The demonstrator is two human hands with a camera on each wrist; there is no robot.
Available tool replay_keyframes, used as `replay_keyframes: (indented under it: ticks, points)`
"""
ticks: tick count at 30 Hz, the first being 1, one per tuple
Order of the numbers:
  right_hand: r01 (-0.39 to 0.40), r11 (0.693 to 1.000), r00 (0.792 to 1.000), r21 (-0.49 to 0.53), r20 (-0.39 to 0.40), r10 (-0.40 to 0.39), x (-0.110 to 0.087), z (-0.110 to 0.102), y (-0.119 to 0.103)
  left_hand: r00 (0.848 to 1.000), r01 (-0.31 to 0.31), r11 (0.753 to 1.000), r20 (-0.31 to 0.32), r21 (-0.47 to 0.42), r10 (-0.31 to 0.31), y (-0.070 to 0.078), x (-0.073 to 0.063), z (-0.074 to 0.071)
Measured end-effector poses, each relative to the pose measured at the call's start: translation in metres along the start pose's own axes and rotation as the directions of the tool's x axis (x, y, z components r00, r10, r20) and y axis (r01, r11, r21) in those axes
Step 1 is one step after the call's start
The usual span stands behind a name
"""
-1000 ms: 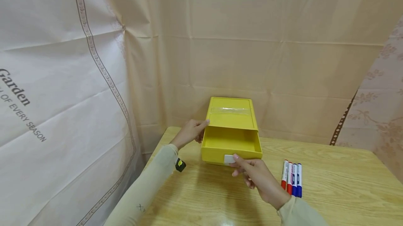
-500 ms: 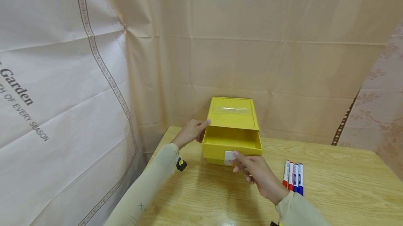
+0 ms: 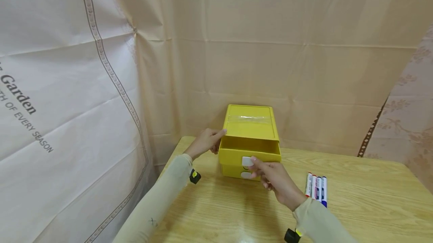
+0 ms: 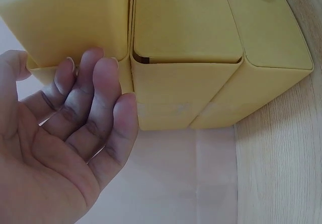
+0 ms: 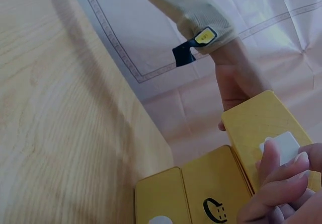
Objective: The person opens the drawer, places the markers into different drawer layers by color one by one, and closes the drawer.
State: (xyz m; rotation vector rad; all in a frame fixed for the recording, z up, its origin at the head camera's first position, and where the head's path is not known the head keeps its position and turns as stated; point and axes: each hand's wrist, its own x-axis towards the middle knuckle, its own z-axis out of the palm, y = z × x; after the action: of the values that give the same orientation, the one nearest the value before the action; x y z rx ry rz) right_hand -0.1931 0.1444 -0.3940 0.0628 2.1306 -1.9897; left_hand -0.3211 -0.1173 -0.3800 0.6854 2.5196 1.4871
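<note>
At lower centre, the right hand point(image 3: 278, 181) pinched the white tab point(image 3: 247, 161) of the upper drawer point(image 3: 231, 157); the left hand point(image 3: 204, 142), fingers loosely bent, touched the yellow box point(image 3: 250, 129).

Yellow box point(image 3: 250, 131) at left grip point(image 3: 205, 142): smooth plastic look, soft sheen. Tape point(image 3: 249, 119) on top: clear, glossy. White tab point(image 3: 247, 161) in right grip point(image 3: 278, 179): smooth, plastic-looking. Markers point(image 3: 319, 187) right of right grip: smooth plastic look. Bench point(image 3: 365, 186) below both grips: wood-grain, satin, glare patch. Sleeves point(image 3: 153, 199) behind grips: matt cloth. Sheets point(image 3: 250, 58) beyond grips: creased, cloth-like.
</note>
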Motion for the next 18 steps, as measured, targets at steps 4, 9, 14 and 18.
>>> replay_keyframes:
  ticks: [4,9,14,18]
  points:
    - [0.005,1.000,1.000,-0.002,-0.001,-0.005,0.005,-0.001,0.000,1.000,0.007,1.000,0.004,-0.014,-0.007,-0.001,0.000,0.001]
    - [0.003,1.000,1.000,-0.002,-0.004,-0.003,0.011,-0.003,0.000,1.000,0.012,1.000,0.006,-0.018,-0.012,-0.001,0.001,0.001]
    - [0.013,1.000,1.000,-0.001,-0.004,-0.013,0.017,-0.005,-0.001,1.000,0.013,1.000,0.005,-0.025,-0.013,0.000,0.000,0.001]
    - [0.012,1.000,1.000,0.003,-0.006,-0.012,0.020,-0.005,-0.002,1.000,0.010,0.999,0.008,-0.034,-0.010,0.001,0.000,0.001]
